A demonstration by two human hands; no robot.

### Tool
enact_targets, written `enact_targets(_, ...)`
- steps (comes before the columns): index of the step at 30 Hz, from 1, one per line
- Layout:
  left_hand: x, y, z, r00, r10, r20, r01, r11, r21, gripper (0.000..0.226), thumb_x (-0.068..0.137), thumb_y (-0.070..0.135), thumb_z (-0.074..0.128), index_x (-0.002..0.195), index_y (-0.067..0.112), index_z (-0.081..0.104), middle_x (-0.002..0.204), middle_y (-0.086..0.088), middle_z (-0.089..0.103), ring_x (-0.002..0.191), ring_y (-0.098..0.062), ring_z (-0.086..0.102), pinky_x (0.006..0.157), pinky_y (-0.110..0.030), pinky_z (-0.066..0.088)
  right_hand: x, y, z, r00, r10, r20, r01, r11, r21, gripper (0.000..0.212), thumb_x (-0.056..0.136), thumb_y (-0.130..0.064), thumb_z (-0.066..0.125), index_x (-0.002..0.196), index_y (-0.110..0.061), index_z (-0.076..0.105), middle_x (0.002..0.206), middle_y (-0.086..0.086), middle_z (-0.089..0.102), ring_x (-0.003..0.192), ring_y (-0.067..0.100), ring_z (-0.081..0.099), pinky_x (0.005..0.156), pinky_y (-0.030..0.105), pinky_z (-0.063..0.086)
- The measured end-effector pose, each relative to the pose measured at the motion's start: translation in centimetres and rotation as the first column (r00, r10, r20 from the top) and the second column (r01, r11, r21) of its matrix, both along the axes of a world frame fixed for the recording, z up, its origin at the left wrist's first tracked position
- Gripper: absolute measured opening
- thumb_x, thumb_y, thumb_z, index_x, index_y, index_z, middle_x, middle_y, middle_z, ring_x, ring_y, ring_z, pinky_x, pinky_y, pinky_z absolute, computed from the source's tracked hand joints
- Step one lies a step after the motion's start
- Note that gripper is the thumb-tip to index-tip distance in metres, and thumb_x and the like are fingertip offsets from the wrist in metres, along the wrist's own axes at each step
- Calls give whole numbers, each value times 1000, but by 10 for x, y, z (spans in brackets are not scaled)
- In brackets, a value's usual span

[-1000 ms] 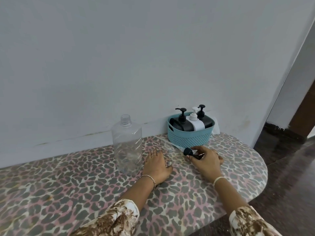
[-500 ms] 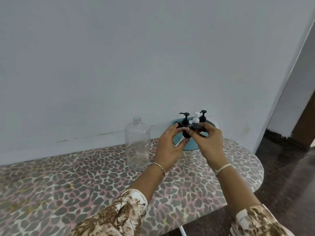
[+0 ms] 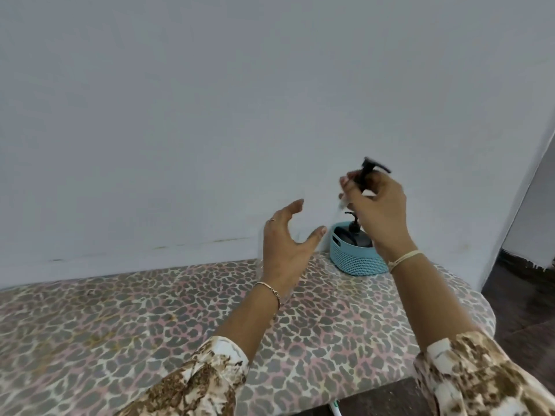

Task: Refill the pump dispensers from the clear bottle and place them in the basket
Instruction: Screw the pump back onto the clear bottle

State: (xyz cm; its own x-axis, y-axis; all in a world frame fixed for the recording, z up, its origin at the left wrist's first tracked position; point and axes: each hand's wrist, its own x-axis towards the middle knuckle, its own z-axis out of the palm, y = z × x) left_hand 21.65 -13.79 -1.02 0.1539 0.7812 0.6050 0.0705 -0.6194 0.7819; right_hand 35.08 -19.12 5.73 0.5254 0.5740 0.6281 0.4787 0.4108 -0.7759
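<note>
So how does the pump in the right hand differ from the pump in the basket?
The loose pump is pinched in the right hand, up in the air with no bottle under it. The basket pump sits on a black dispenser standing in the teal basket. The loose pump's nozzle points right, while the basket pump's points left. Both are black.

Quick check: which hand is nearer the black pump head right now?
Right. The right hand holds the black pump head, raised above the teal basket. The left hand is open, lower and to the left, apart from it.
</note>
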Motion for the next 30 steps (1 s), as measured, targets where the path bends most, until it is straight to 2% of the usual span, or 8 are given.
enact_targets(3, -19, 21, -13, 978, 203, -49, -204, 979, -24, 66, 72, 39, 80, 129, 29, 48, 128, 9, 53, 122, -16, 44, 102, -36, 42, 0, 0, 28, 997, -57, -59, 63, 991, 121, 22, 87, -35, 67, 95, -14, 65, 82, -2, 70, 72, 22, 72, 73, 43, 60)
enact_targets(5, -29, 35, -21, 965, 245, -98, -254, 962, -95, 75, 70, 41, 81, 133, 25, 44, 134, 5, 49, 126, -20, 41, 105, -42, 40, 0, -1, 46, 993, -79, -89, 96, 974, 206, 26, 89, -33, 66, 98, -9, 63, 86, 0, 68, 69, 23, 72, 67, 39, 61)
enact_targets(8, -36, 51, -30, 950, 180, -256, -233, 953, -193, 98, 63, 44, 85, 142, 22, 33, 145, 0, 38, 136, -23, 31, 113, -44, 32, 0, 3, 65, 989, -87, -119, 118, 952, 282, 23, 90, -31, 65, 96, -10, 61, 84, -3, 65, 65, 21, 71, 63, 33, 59)
enact_targets(11, -35, 61, -33, 925, 97, -369, -200, 947, -251, 113, 57, 47, 88, 147, 19, 25, 151, -4, 31, 141, -26, 25, 114, -44, 28, -5, 14, 73, 992, -77, -101, 103, 950, 294, 23, 90, -30, 65, 96, -9, 60, 84, -1, 65, 63, 22, 70, 62, 35, 60)
enact_targets(15, -29, 67, -32, 913, 52, -404, -165, 954, -251, 117, 55, 51, 87, 148, 16, 25, 150, -6, 32, 140, -26, 27, 113, -43, 29, -14, 37, 67, 997, -78, -1, 76, 968, 238, 21, 90, -31, 65, 95, -11, 60, 86, 2, 66, 61, 21, 70, 67, 44, 59)
enact_targets(22, -22, 77, -32, 914, 23, -406, -147, 949, -279, 115, 50, 60, 85, 144, 17, 32, 143, -3, 44, 132, -24, 41, 108, -46, 38, -21, 68, 45, 994, -47, 96, 34, 990, 139, 22, 91, -33, 64, 97, -12, 59, 87, -4, 65, 61, 17, 69, 71, 43, 58)
enact_targets(26, -20, 79, -36, 932, -8, -362, -103, 952, -288, 105, 56, 48, 88, 141, 16, 34, 138, -2, 49, 124, -20, 49, 104, -37, 42, -22, 81, 34, 986, 13, 166, -24, 997, 67, 23, 91, -33, 64, 98, -12, 59, 90, -3, 66, 64, 18, 70, 73, 44, 58)
enact_targets(30, -19, 78, -38, 937, -3, -350, -96, 960, -265, 100, 59, 43, 88, 140, 17, 35, 136, -2, 49, 120, -19, 50, 99, -29, 42, -27, 96, 15, 964, 83, 252, -68, 995, -71, 24, 89, -38, 64, 99, -17, 60, 93, -7, 65, 72, 20, 70, 75, 46, 56)
